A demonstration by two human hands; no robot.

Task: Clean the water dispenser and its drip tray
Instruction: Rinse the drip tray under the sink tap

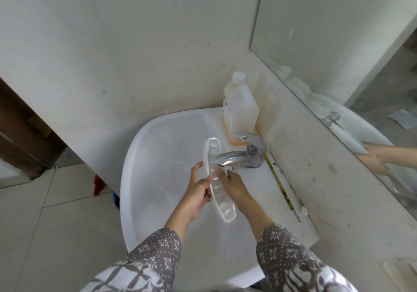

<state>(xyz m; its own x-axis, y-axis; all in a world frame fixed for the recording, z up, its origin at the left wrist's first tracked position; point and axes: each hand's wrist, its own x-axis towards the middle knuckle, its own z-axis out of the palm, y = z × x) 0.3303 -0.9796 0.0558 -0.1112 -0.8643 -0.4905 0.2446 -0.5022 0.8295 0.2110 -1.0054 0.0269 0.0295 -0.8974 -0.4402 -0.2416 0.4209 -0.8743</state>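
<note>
Both hands' fingers, left hand (198,192) and right hand (233,184), pinch the long drip tray (217,178), its long axis running from faucet (241,154) toward the person.

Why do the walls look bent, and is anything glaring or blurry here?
Head view: the wide lens bows the wall edges and the sink; light is soft and even, with a small glint on the tap; the clear tray looks washed out against the white basin.

A translucent white drip tray (217,178) is seen over a white basin (158,138), chrome tap (243,154) at two o'clock; brown floral-print sleeves (158,253) are worn.
</note>
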